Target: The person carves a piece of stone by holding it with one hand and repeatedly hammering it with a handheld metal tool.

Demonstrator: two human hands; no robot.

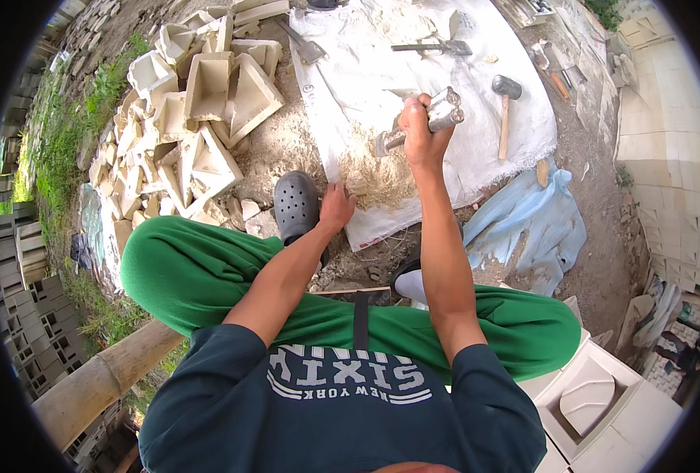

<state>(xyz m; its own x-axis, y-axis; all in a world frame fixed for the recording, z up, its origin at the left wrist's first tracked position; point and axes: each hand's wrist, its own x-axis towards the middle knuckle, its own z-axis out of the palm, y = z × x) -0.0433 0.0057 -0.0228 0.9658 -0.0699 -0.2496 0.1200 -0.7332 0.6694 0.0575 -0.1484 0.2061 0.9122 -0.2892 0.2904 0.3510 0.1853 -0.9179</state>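
Clenched around a bladed metal hand tool (447,118), the right hand (425,140) has a firm grip above the white woven sheet (476,154). The left hand (338,205), at 8 o'clock from it, rests its fingers at the sheet's near edge; whether they pinch it, I cannot tell.

Judging by how things lie, the work is partway along: a patch of pale crumbs and powder (373,177) is already broken fine on the sheet, while a pale lump (447,25) at 12 o'clock looks untouched. Large broken box-shaped pieces (208,87) are heaped at 9 o'clock, off the sheet; how many of them remain to be worked, the view does not show.

From the grip, the tool's blunt rounded ends stick out toward 1 o'clock and its flat blade toward 8 o'clock, just beside the crumbs. A black-headed mallet (506,88) lies near at 2 o'clock, a trowel (309,50) farther off at 10 o'clock.
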